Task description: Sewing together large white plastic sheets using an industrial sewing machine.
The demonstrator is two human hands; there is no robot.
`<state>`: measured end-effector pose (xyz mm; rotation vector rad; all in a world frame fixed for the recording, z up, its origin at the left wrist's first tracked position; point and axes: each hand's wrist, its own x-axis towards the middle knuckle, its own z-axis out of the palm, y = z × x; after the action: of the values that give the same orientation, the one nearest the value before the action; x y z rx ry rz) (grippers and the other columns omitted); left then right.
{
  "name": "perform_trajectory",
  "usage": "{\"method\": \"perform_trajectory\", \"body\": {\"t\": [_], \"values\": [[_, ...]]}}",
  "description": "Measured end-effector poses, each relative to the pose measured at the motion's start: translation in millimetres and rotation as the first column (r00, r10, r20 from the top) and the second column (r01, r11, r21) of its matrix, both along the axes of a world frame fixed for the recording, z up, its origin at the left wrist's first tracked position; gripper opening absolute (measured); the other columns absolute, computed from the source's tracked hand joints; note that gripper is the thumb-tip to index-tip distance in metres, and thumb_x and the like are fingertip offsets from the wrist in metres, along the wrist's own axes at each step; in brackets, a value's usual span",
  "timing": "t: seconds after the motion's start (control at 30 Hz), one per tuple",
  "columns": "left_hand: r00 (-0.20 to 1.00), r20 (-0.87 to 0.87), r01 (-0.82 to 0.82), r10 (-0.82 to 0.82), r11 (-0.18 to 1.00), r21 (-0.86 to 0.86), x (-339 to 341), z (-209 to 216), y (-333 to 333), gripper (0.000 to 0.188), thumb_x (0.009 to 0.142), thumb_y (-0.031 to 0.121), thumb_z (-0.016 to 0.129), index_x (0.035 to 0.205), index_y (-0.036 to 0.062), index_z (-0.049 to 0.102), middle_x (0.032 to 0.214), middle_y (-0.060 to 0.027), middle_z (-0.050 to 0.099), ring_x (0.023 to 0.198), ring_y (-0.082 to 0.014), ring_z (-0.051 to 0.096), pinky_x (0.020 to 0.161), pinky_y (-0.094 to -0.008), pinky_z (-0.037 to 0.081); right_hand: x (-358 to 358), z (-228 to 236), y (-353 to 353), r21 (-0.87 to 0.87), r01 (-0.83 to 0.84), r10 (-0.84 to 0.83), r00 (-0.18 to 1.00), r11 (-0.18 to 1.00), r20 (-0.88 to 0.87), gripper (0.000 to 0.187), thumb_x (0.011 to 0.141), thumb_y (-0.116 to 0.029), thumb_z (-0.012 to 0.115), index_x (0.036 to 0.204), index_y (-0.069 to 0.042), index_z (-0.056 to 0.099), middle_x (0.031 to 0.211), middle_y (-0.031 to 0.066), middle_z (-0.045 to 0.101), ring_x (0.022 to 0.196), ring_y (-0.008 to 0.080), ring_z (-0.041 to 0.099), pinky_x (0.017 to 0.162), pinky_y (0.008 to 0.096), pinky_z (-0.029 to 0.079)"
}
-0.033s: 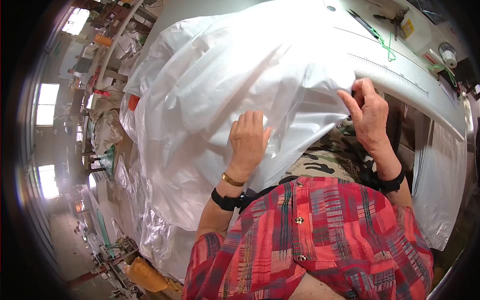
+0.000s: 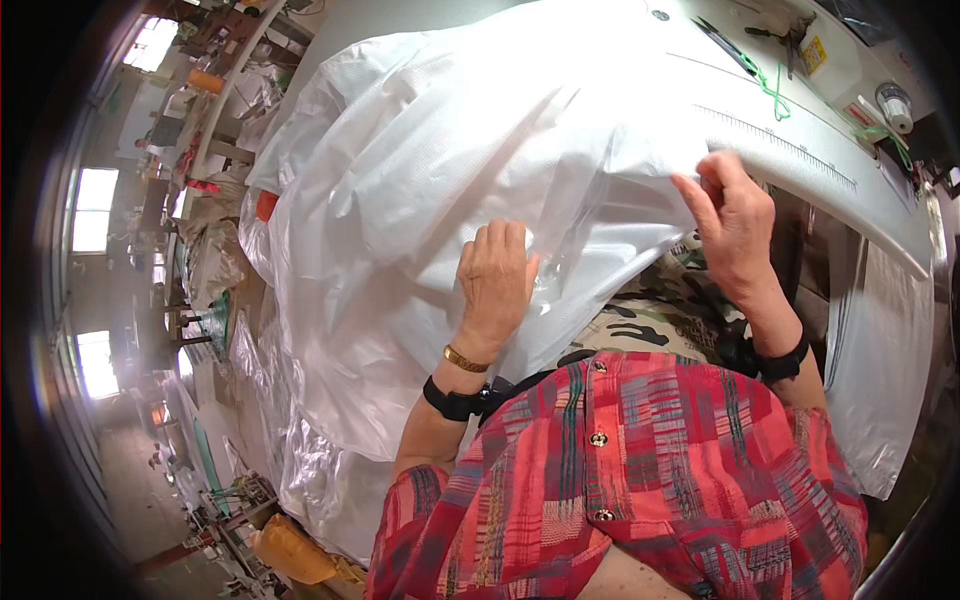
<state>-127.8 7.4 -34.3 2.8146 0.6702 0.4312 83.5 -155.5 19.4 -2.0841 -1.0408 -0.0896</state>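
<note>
A large translucent white plastic sheet [image 2: 400, 200] lies in loose folds over the table and droops across my lap. My left hand [image 2: 497, 278] rests on its near middle part, fingers bent and pressed together on a fold, with the fingertips turned down out of sight. At the sheet's right edge is my right hand [image 2: 738, 225], its thumb and curled forefinger closed at the border of the plastic. Just how much of the sheet lies between those fingers is hard to see.
The white table [image 2: 880, 215] has a printed ruler scale [image 2: 775, 140] along its right edge. Thread snips [image 2: 728, 45] and a green cord [image 2: 777, 100] lie at the far right, near a white machine [image 2: 835, 65]. More clear plastic [image 2: 310, 460] hangs at the left.
My right hand has shifted slightly left and up, and the sheet's right edge beside it has moved a little. My left hand stays almost where it was.
</note>
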Motion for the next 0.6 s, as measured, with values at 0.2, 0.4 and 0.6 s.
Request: {"method": "perform_trajectory", "body": {"t": [0.2, 0.4, 0.6], "values": [[0.999, -0.052, 0.012, -0.009, 0.998, 0.065, 0, -1, -3, 0.035, 0.074, 0.007, 0.072, 0.105, 0.0029, 0.055, 0.096, -0.0136, 0.054, 0.091, -0.0314, 0.055, 0.076, -0.0402, 0.044, -16, -23, 26, -0.13, -0.283, 0.274, 0.958, 0.95, -0.088, 0.038, 0.087, -0.033, 0.069, 0.092, 0.003, 0.061, 0.074, 0.0205, 0.062, 0.075, 0.0358, 0.063, 0.067, 0.04, 0.049], [0.977, 0.212, 0.022, 0.025, 0.975, -0.219, 14, 19, -3, 0.023, 0.081, 0.003, 0.064, 0.103, 0.0016, 0.058, 0.096, -0.0142, 0.058, 0.088, -0.0335, 0.059, 0.074, -0.041, 0.047, -18, -66, 46, 0.108, -0.406, 0.294, 0.429, 0.907, -0.854, 0.026, 0.092, -0.024, 0.06, 0.092, 0.001, 0.066, 0.085, 0.0053, 0.068, 0.068, 0.0083, 0.059, 0.058, 0.0251, 0.047], [0.932, 0.349, 0.007, 0.097, 0.958, -0.285, 24, 19, 20, 0.013, 0.086, 0.002, 0.061, 0.099, 0.0018, 0.061, 0.09, -0.0155, 0.061, 0.079, -0.0344, 0.062, 0.068, -0.0402, 0.049, -28, -28, 7, 0.358, -0.408, 0.47, 0.218, 0.84, -0.855, 0.021, 0.093, -0.022, 0.056, 0.093, -0.003, 0.065, 0.09, 0.006, 0.067, 0.083, 0.0111, 0.062, 0.074, 0.0252, 0.048]]}}
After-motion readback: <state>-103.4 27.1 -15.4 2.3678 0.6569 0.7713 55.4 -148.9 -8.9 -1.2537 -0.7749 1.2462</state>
